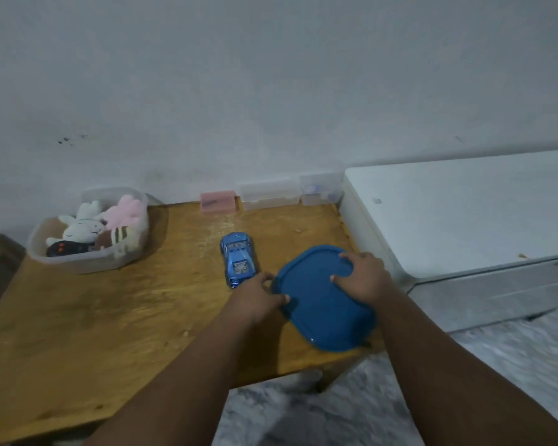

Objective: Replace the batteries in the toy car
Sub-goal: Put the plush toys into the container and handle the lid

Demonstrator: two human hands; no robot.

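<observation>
While pressed by the spread right hand (364, 278), the blue lid (319, 310) at the table's (110, 317) right edge is pinched by the left hand (258, 296), beside the toy car (239, 263).

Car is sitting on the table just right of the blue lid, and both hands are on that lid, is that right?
Not quite: the head view shows the car to the left of the lid, not the right. It does sit on the table, and the left hand and right hand are both on the lid.
</observation>
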